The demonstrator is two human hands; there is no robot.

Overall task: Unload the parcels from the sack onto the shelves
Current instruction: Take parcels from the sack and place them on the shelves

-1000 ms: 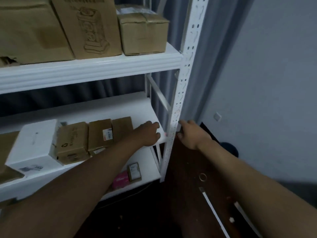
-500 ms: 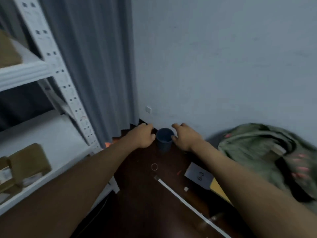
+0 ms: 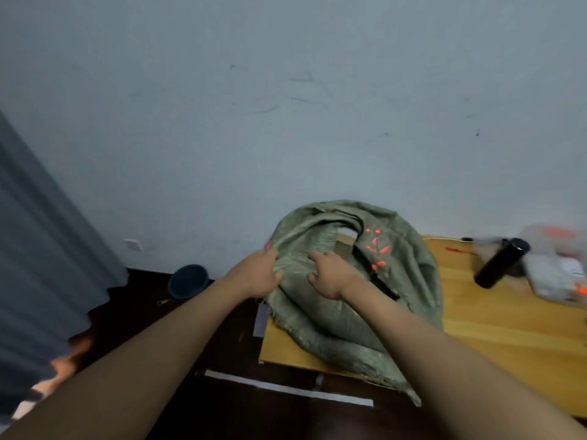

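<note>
Black bottle [image 3: 501, 262], perhaps, beside sack [image 3: 409, 271].

A pale blue-grey wall [image 3: 286, 106] fills the upper view, scuffed in places, with a small white wall plate [image 3: 133, 245] low at 9 o'clock. A grey curtain [image 3: 41, 249] hangs along the left edge. On the dark floor [image 3: 152, 315] stands a dark blue cup [image 3: 188, 281]. At 3 o'clock a black cylindrical bottle [image 3: 502, 262] lies tilted on a yellow wooden table [image 3: 508, 328], beside blurred white packaging [image 3: 552, 274]. A white strip [image 3: 287, 388] crosses the floor at 6 o'clock.
</note>
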